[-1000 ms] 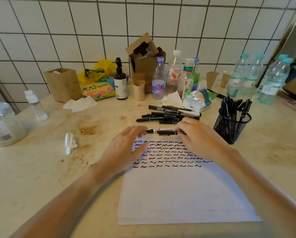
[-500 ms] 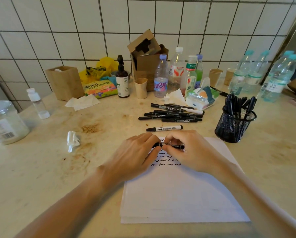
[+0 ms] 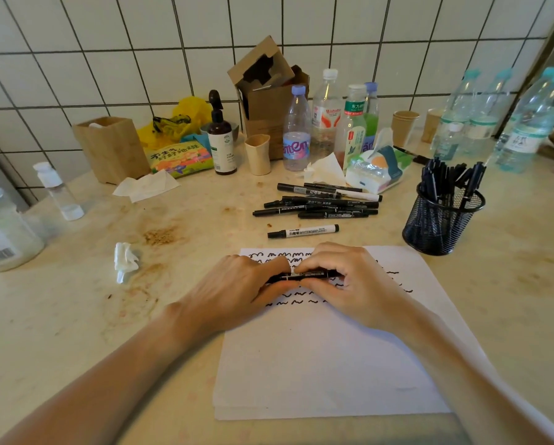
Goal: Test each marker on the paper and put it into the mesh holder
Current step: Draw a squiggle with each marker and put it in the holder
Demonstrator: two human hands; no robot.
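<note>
Soft, even daylight, brightest on the paper [image 3: 327, 358]; faint shadows fall beneath the forearms near it; wall tiles [image 3: 140, 43] behind bow from wide-angle distortion; edges slightly soft, no harsh glare.

A: How much of the thin black marker [image 3: 304, 275] shows?

B: Only its middle, between the curled fingers [image 3: 270, 268] of the left hand [image 3: 237, 292] and those of the right hand [image 3: 354, 285]. Both ends sit under fingers, so cap and tip are hidden.

A: And the white sheet of paper [image 3: 327, 364]?

B: The wavy lines beneath both palms are covered. Print on the marker's barrel is too small to read.

A: Beyond the fingertips?

B: In the black mesh cup holder [image 3: 442, 224], the markers' lower ends blur behind the mesh; their number is unclear.
</note>
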